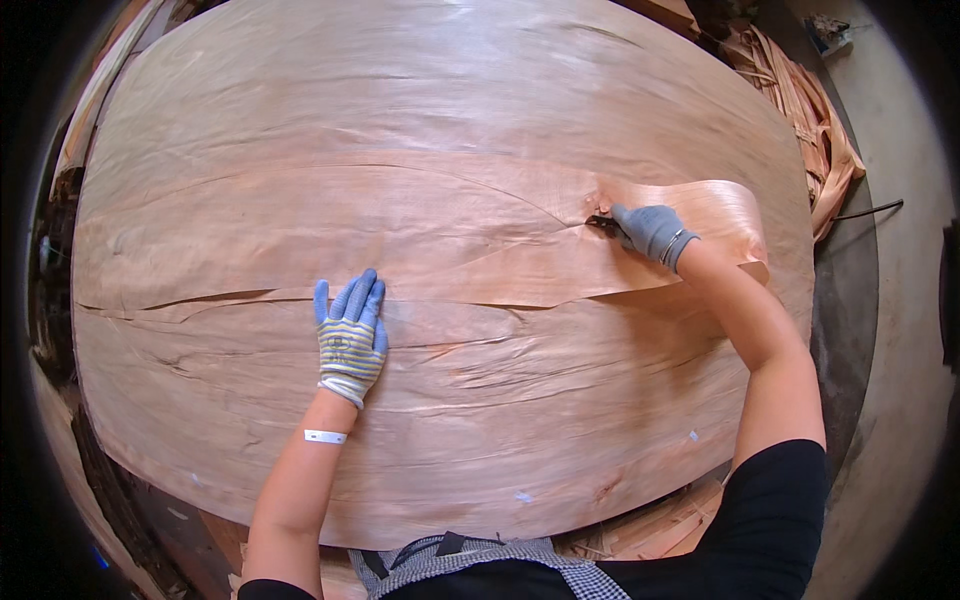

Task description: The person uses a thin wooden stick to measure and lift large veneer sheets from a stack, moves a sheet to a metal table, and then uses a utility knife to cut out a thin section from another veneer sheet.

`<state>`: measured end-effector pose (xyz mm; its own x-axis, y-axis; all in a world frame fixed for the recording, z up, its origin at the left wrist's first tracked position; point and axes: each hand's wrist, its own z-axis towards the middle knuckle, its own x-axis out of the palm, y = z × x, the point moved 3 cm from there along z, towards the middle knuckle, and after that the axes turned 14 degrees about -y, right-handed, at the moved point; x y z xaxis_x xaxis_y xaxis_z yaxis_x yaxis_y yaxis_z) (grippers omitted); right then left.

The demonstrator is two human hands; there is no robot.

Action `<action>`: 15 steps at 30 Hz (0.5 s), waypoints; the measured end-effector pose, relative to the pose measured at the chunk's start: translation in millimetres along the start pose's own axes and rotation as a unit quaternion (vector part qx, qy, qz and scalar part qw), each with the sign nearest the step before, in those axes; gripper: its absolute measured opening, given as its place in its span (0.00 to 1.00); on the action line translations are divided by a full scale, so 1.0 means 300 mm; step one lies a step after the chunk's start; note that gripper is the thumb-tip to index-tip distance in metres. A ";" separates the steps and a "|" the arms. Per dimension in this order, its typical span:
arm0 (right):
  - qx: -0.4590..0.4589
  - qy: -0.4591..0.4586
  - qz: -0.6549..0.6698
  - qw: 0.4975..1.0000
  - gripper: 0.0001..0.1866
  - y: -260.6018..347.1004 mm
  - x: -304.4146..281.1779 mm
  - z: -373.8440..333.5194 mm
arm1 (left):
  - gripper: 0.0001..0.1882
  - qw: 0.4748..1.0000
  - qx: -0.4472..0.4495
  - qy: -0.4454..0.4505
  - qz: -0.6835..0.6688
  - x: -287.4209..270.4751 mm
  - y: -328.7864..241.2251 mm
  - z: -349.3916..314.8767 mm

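A wide stack of thin wood veneer sheets (450,380) spreads in front of me, pale brown with wavy grain. On top lies a long, loose veneer strip (420,230), its right end curled up and its near edge lifted in places. My left hand (350,335), in a blue, white and yellow striped glove, rests flat with fingers stretched at the strip's near edge. Farther right, my right hand (650,232), in a grey glove, grips a small black utility knife (600,221). Its tip is at the strip, where a curved cut line ends beside a torn patch.
A bundle of veneer scraps (800,110) lies off the stack's right edge, near a thin black rod (870,210). More scraps (660,525) lie below the near edge. Dark, rough pieces line the left side. Grey floor (900,330) shows at right.
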<state>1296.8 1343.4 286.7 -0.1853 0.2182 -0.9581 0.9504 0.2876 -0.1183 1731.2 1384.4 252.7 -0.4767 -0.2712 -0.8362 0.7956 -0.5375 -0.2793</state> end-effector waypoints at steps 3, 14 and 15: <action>0.020 -0.030 0.008 0.999 0.09 0.003 -0.043 0.001 | 0.22 1.000 -0.004 0.009 0.011 0.003 -0.001 0.002; 0.253 -0.025 0.058 0.965 0.32 -0.364 -0.120 0.111 | 0.23 0.999 -0.017 0.031 -0.012 -0.001 0.025 -0.006; 0.273 0.001 0.072 0.959 0.31 -0.399 -0.082 0.082 | 0.23 0.999 -0.022 0.026 -0.025 -0.002 0.023 -0.010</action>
<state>1193.7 1280.7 318.1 -0.0432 0.2216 -0.9742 0.9552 -0.2764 -0.1053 1738.1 1383.3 249.8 -0.4982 -0.2026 -0.8430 0.7869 -0.5140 -0.3415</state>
